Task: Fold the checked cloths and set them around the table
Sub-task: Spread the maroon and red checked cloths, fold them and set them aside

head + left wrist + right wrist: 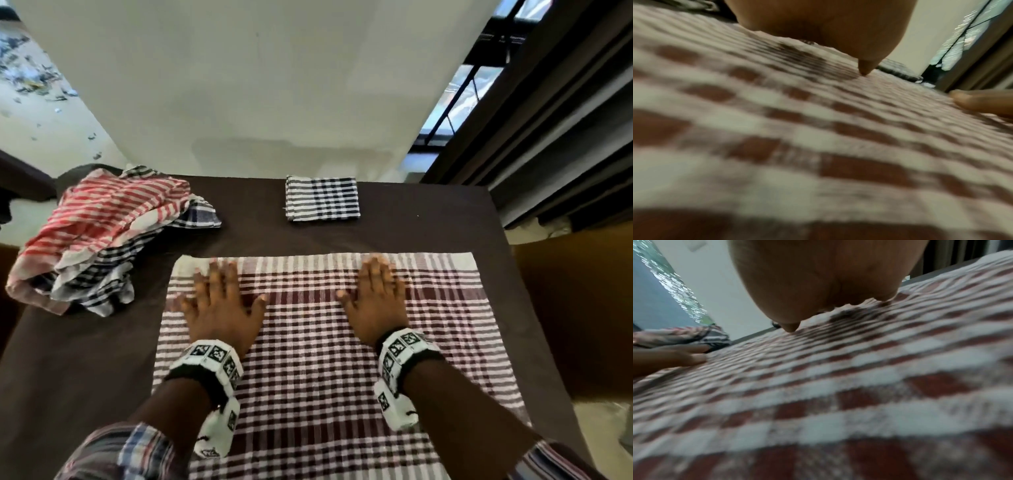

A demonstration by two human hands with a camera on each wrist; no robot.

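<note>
As cloth (pixel 325 359) lies flat — hands (pixel 222 305) press.

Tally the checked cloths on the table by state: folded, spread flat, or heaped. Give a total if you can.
Folded: 1, the black-and-white folded cloth at the far edge.
Spread flat: 1, the maroon checked cloth, with the left hand and right hand pressing on it.
Heaped: at least 2 in the crumpled pile, red-striped over dark-checked; exact count hidden.
Total: at least 4.
</note>
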